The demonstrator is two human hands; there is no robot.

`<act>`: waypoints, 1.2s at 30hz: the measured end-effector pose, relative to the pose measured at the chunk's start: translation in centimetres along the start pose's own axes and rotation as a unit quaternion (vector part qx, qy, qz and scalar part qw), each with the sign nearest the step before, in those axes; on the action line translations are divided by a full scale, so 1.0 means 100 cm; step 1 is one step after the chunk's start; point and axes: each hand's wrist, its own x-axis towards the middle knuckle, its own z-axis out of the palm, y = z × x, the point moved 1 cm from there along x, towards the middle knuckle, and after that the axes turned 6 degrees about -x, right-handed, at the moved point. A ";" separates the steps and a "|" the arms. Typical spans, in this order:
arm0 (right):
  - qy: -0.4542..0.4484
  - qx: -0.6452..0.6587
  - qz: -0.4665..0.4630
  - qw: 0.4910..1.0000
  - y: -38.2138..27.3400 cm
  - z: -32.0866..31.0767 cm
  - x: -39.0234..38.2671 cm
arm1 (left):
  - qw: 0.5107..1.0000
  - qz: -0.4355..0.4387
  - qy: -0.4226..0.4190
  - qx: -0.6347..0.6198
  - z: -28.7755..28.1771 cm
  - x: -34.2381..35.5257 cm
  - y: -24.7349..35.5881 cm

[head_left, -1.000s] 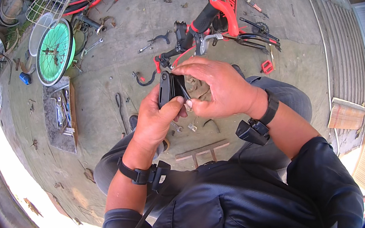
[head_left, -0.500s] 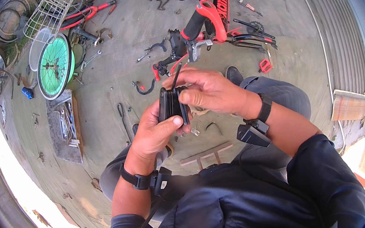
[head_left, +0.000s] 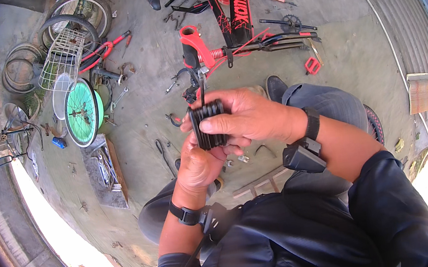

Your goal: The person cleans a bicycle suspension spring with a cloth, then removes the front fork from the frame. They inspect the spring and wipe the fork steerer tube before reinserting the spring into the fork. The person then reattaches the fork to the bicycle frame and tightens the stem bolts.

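Both hands are closed on a black ribbed folding hex key set [head_left: 209, 125] in front of me, with one thin dark key swung out and pointing away. My right hand [head_left: 247, 115] grips it from the right, thumb pressed across the ribs. My left hand [head_left: 196, 165] holds it from below and the left, its fingertips partly hidden behind the tool. Just beyond the key's tip is the red-and-black handlebar part [head_left: 196, 45] of a dismantled bicycle, with silver metal by it. Whether the tip touches that metal I cannot tell.
The black-and-red bicycle frame [head_left: 234, 9] lies ahead. A red pedal [head_left: 312, 65] and crank [head_left: 292, 23] lie to the right. A green-disc wheel [head_left: 81, 113], a wire basket [head_left: 61, 59] and a tool tray [head_left: 105, 172] are on the left. A small wooden stool [head_left: 256, 186] is near my legs.
My right hand has closed more tightly over the hex key set, thumb now across its ribs. The left thumb has come off the tool's front. The view has shifted, moving the surroundings in the picture.
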 end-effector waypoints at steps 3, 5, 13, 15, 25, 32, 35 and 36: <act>0.048 0.046 -0.167 0.984 -0.034 -0.033 -0.007 | 0.990 -0.020 0.001 0.139 0.011 0.011 0.008; 0.085 -0.035 -0.187 0.978 -0.064 -0.070 -0.020 | 0.976 -0.002 0.026 0.216 0.013 0.019 0.023; 0.240 -0.732 -0.230 0.595 -0.077 -0.150 0.008 | 0.847 0.150 0.215 0.462 0.016 0.070 0.083; 0.257 -0.719 -0.246 0.597 -0.072 -0.152 0.016 | 0.823 0.149 0.217 0.504 0.019 0.082 0.088; 0.231 -0.718 -0.178 0.632 -0.069 -0.148 0.038 | 0.821 0.157 0.202 0.510 0.021 0.109 0.086; 0.218 -0.678 -0.258 0.653 -0.059 -0.151 0.049 | 0.821 0.151 0.194 0.515 0.015 0.115 0.084; 0.219 -0.676 -0.254 0.656 -0.056 -0.154 0.051 | 0.823 0.155 0.189 0.512 0.013 0.117 0.082; 0.218 -0.677 -0.253 0.655 -0.056 -0.155 0.051 | 0.825 0.160 0.188 0.509 0.012 0.117 0.081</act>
